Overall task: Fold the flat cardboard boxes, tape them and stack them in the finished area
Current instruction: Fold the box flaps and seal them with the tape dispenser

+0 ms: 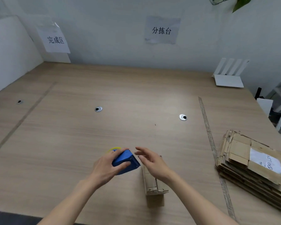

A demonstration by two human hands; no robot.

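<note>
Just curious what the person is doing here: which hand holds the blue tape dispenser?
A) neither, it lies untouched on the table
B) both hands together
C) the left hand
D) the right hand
C: the left hand grips the blue tape dispenser, while the right hand hovers open beside it, over the folded cardboard box.

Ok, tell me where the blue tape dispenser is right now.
In the head view, the blue tape dispenser is low and centre, gripped in the left hand, just left of the folded box.
</note>
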